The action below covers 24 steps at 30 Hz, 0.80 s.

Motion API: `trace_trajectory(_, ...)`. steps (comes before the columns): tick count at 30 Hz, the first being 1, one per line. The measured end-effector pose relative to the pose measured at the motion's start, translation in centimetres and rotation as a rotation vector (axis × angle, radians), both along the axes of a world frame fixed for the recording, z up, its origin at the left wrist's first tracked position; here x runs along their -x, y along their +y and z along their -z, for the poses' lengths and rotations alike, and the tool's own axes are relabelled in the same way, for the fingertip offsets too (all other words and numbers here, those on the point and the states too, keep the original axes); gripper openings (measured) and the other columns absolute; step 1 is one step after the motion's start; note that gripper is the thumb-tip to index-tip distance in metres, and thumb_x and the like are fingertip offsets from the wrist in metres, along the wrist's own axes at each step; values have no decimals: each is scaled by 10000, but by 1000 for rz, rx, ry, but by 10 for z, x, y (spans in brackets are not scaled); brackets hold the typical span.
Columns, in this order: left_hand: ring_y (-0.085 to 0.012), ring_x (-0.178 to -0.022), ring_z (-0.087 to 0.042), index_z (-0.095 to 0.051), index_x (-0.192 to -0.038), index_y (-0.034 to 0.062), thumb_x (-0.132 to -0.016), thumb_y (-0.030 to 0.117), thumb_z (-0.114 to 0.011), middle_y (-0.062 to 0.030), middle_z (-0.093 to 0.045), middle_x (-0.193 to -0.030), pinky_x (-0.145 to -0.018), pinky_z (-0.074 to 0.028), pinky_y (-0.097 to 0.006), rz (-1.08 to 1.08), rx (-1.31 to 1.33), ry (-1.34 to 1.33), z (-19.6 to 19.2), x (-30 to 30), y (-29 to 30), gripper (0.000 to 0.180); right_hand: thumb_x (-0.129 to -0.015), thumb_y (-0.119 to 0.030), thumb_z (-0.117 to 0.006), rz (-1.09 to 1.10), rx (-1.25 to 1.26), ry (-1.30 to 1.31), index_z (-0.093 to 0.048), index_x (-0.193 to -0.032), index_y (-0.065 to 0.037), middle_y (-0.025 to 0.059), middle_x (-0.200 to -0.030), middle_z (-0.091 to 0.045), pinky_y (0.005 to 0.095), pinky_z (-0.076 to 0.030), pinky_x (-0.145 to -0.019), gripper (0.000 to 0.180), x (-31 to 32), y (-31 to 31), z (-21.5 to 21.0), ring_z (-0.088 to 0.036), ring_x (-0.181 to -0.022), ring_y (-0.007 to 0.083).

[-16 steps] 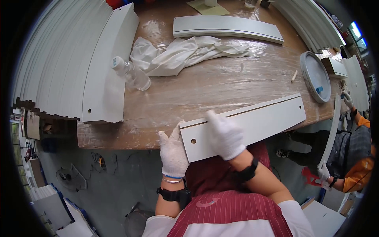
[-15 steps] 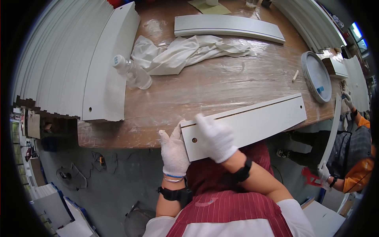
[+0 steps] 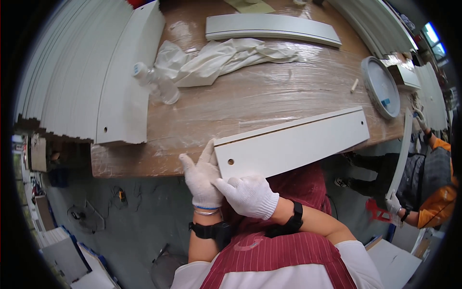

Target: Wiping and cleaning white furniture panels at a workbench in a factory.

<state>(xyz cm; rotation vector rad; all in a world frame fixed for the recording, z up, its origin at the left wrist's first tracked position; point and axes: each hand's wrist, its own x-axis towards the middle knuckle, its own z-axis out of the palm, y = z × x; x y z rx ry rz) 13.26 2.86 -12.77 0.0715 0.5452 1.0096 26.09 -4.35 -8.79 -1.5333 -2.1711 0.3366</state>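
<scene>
A long white board (image 3: 293, 144) with a dark groove along its far edge and a hole near each end lies slanted over the table's front edge. My left hand (image 3: 203, 180), in a white knit glove, rests against the board's left end. Its fingers are stretched out and its thumb stands apart. My right hand (image 3: 249, 195), gloved alike, is curled closed at the board's near left corner, its thumb side touching the left hand. Whatever may be inside its fingers is hidden.
Stacked white boards (image 3: 77, 72) fill the table's left side. A clear bottle (image 3: 161, 86), white cloth (image 3: 211, 65), more white boards (image 3: 274, 28), a small peg (image 3: 354, 85) and a round grey lid (image 3: 378, 86) lie beyond. At right, a co-worker (image 3: 433, 178) holds a long strip (image 3: 403, 154).
My right hand has come down off the board's top face to its near left corner, beside my left hand. The whole view has shifted slightly; the board stays in place.
</scene>
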Motion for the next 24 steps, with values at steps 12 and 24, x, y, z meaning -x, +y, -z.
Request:
trace_trajectory(12,-286,-1304,-592,-416,-1521,-21,-995,-12,-538,-174,-573,-1440,-1116,-497,-445,141,-251,390,-3,-3,2,540,-860,-51,-710,775,-274,38,-746,-1163,-110,137,-1014,-758,381,-598,-678,311,-196,-74,19,-744,-798,305)
trace_trajectory(24,-281,-1306,-586,-412,-1532,-10,-1013,22,-577,-164,-574,-1451,-1124,-482,-439,170,-270,496,-8,-1,2,545,-937,-133,-669,1276,-390,325,-726,-1152,-26,203,-1057,-742,423,-566,-868,246,-374,-39,20,-729,-964,329)
